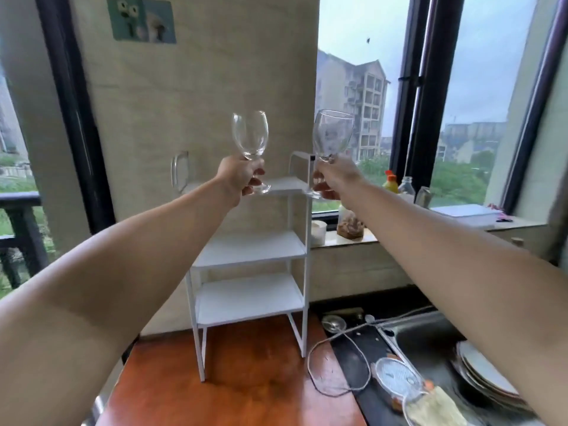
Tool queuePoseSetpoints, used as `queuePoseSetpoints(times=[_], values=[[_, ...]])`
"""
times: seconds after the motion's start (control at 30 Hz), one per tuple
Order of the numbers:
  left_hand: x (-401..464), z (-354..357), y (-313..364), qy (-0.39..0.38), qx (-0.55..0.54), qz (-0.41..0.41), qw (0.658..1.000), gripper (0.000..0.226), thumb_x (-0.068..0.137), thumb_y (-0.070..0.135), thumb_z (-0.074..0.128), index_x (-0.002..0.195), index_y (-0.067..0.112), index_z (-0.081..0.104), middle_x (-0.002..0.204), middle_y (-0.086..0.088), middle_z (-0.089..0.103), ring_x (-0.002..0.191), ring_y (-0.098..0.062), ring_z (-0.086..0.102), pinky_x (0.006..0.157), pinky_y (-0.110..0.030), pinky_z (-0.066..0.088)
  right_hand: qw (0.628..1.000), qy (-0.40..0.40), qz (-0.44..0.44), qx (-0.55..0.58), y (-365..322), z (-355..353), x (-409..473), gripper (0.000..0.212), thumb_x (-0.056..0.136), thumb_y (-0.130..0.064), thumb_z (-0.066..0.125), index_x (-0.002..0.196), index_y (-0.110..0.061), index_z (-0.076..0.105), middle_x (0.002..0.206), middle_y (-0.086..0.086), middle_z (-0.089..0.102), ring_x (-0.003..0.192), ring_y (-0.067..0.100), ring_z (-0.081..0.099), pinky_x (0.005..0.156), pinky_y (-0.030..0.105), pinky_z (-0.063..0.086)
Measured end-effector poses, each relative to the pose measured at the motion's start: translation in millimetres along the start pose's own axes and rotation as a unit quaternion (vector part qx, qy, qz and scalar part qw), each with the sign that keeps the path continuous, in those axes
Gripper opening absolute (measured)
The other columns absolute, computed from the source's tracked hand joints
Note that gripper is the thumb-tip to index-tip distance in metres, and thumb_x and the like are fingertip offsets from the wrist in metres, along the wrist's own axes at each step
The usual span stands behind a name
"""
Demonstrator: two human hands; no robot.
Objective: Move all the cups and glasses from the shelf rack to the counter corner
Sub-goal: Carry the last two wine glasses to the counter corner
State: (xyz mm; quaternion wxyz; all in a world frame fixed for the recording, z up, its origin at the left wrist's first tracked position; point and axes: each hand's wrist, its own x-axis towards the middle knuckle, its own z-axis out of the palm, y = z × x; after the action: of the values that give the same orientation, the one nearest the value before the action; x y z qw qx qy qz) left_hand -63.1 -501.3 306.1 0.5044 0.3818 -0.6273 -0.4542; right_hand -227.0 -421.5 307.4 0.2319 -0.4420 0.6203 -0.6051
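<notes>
1. Hands are both up at the top tier: the left hand is wrapping its fingers around the stem of one wine glass, and the right hand is clamping the stem of a second glass.
2. Stems are being gripped low, probably to keep the bowls upright and apart so they are not knocking together.
3. Both glasses are riding just above the top shelf of the white shelf rack, their feet near its edge.
4. Bowls are looking clear and empty, with nothing sloshing inside.
5. Shelves below are showing bare, so these look like the last pieces to go.
6. Next, I'd judge, they are heading down to the wooden counter; the sink on the right is holding stacked plates.
</notes>
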Motion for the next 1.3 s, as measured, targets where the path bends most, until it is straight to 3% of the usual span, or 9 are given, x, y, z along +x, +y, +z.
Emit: queuePoseSetpoints(times=[0.13,0.33,0.57,0.67,0.83,0.97,1.1,1.23,1.3], values=[[-64.7,47.0,-23.7,-0.065,-0.010,-0.081,0.995,0.019,0.093,0.015,0.057,0.075,0.018,0.059,0.073,0.003,0.060,0.052,-0.009,0.050,0.036,-0.013,0.032,0.999,0.017,0.043,-0.016,45.8,-60.2,-70.1,0.012,0.096,-0.020,0.051,0.085,-0.016,0.055,0.075,0.002,0.059,0.053,0.015,0.055,0.043,0.022,0.041],[-156.9,145.7,-79.9,-0.163,-0.010,-0.177,0.971,0.020,0.094,0.012,0.055,0.074,0.015,0.057,0.071,0.001,0.058,0.042,-0.006,0.050,0.032,-0.007,0.026,0.983,0.092,0.158,-0.019,129.1,-143.9,-158.3,0.016,0.096,-0.017,0.047,0.082,-0.016,0.053,0.073,0.002,0.057,0.026,0.002,0.050,0.030,0.010,0.037],[-260.7,247.5,-141.2,-0.294,-0.017,-0.264,0.918,0.021,0.091,0.005,0.056,0.072,0.012,0.054,0.068,-0.005,0.053,0.026,-0.003,0.043,0.033,-0.007,0.025,0.943,0.189,0.273,-0.032,204.7,-222.0,-257.0,0.024,0.096,-0.015,0.045,0.072,-0.015,0.050,0.069,0.001,0.055,0.049,0.013,0.053,0.030,0.013,0.038],[-301.3,285.3,-162.4,-0.343,0.011,-0.292,0.893,0.021,0.092,0.007,0.055,0.072,0.015,0.052,0.067,-0.002,0.052,0.035,-0.006,0.044,0.037,-0.011,0.023,0.922,0.233,0.310,-0.019,234.5,-250.9,-293.1,0.018,0.096,-0.013,0.044,0.079,-0.013,0.051,0.069,0.001,0.054,0.050,0.014,0.051,0.030,0.014,0.038],[-363.3,344.7,-199.2,-0.438,0.053,-0.329,0.835,0.023,0.092,0.002,0.053,0.071,0.010,0.049,0.066,-0.005,0.050,0.022,-0.002,0.036,0.032,-0.006,0.019,0.863,0.322,0.389,0.012,291.4,-294.8,-351.6,0.007,0.095,-0.014,0.044,0.096,-0.012,0.051,0.074,0.000,0.055,0.050,0.014,0.050,0.032,0.013,0.038],[-413.4,393.4,-231.6,-0.501,0.096,-0.353,0.784,0.007,0.092,0.003,0.055,0.088,0.009,0.055,0.070,-0.006,0.055,0.021,-0.003,0.037,0.036,-0.009,0.026,0.809,0.396,0.433,0.028,329.3,-322.4,-393.9,0.011,0.094,-0.013,0.042,0.101,-0.012,0.050,0.074,-0.001,0.054,0.050,0.015,0.050,0.033,0.013,0.036],[-449.1,437.3,-244.0,-0.571,0.106,-0.347,0.737,0.025,0.091,-0.002,0.050,0.069,0.012,0.051,0.064,-0.005,0.049,0.021,-0.002,0.034,0.041,-0.014,0.032,0.755,0.475,0.451,0.035,345.5,-346.2,-424.4,0.009,0.094,-0.012,0.042,0.095,-0.011,0.051,0.076,0.000,0.055,0.047,0.014,0.050,0.030,0.010,0.034],[-481.0,464.1,-246.7,-0.631,0.124,-0.321,0.695,0.032,0.086,-0.008,0.049,0.061,0.011,0.048,0.038,0.004,0.043,0.023,-0.005,0.034,0.039,-0.011,0.034,0.701,0.546,0.458,0.035,355.9,-360.9,-458.1,0.022,0.095,-0.015,0.044,0.073,-0.017,0.047,0.086,0.006,0.060,0.046,0.014,0.051,0.031,0.013,0.037],[-496.7,473.1,-249.9,-0.657,0.141,-0.303,0.676,0.033,0.084,-0.012,0.048,0.060,0.010,0.048,0.038,0.002,0.041,0.027,-0.007,0.033,0.039,-0.013,0.033,0.678,0.569,0.464,0.040,358.0,-365.0,-476.0,0.018,0.095,-0.015,0.045,0.077,-0.012,0.050,0.080,0.003,0.059,0.046,0.014,0.051,0.031,0.014,0.037]])
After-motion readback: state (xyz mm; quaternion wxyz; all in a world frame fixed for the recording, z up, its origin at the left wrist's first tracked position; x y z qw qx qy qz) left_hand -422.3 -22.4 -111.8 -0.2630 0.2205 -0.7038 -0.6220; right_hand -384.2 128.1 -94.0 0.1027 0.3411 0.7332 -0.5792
